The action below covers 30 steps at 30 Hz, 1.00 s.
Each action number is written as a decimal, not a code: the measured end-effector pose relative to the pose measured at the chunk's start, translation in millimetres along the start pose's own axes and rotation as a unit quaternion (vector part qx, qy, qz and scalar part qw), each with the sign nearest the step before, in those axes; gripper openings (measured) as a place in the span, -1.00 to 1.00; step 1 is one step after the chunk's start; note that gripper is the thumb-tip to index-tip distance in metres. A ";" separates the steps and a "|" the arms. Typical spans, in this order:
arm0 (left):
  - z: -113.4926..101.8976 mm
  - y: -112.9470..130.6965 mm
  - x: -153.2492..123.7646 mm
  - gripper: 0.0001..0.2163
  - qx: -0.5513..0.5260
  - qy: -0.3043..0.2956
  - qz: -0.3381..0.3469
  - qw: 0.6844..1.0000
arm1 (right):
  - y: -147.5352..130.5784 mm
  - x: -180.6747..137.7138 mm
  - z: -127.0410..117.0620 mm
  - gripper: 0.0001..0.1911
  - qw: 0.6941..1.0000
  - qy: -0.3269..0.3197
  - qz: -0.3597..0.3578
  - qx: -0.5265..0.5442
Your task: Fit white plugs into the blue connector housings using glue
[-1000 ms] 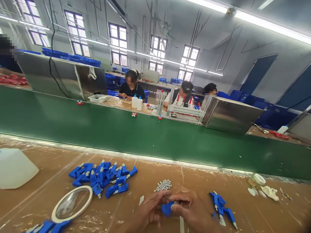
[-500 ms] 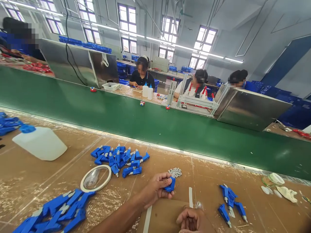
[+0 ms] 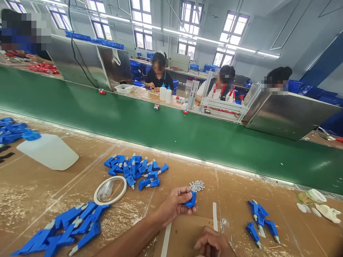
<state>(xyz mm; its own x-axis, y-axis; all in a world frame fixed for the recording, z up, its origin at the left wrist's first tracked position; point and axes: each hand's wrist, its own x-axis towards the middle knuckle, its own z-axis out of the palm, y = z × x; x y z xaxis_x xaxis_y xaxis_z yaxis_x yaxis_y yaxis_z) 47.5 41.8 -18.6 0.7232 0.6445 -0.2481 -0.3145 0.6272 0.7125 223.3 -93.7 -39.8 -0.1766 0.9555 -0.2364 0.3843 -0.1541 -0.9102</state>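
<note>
My left hand is closed, pinching a blue plastic part between thumb and fingers. Just beyond it lies a small heap of grey pellet-like pieces. My right hand sits low in the view with its fingers curled in; whether anything is inside is hidden. Under and between the hands is a brown board with white tape strips along its sides. To the right lie several blue parts with grey tips. A larger pile of such parts is left of the pellets.
More long blue parts lie front left. Beside them is a tape roll with clear plastic inside. A white bottle lies at left, a clear jar at right. A green conveyor belt crosses behind; several people work beyond it.
The view has shifted slightly, so the table things appear a little further right and higher. My left hand still holds the blue part; my right hand stays curled.
</note>
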 end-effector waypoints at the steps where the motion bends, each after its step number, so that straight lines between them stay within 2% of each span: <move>1: 0.2 0.1 -0.1 -0.56 -0.002 0.003 0.002 1.000 | 2.0 0.1 1.0 -0.56 1.000 -0.003 0.003 0.002; 10: 0.4 2.2 -1.7 -0.58 -0.019 0.018 0.009 1.000 | -8.0 -3.0 3.4 -0.59 0.998 0.002 -0.041 -0.038; 17: 0.9 4.5 -2.4 -0.58 -0.019 0.034 0.013 0.999 | -2.7 -1.8 7.0 -0.63 0.999 -0.004 -0.023 -0.040; 26: -2.3 8.9 -7.5 -0.60 -0.035 0.051 0.012 0.998 | -17.2 -2.8 13.4 -0.60 1.000 -0.002 -0.012 -0.017; 30: -5.9 11.8 -8.5 -0.60 -0.035 0.053 0.016 0.998 | -16.8 -3.1 16.6 -0.65 1.000 0.010 -0.007 -0.023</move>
<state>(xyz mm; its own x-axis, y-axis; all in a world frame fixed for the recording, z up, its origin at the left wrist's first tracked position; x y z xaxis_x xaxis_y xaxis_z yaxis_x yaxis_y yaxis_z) 34.0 46.3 -12.0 0.6441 0.7053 -0.2963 -0.3814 0.6318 0.6748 202.3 -98.3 -29.4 -0.1650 0.9621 -0.2171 0.4225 -0.1300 -0.8970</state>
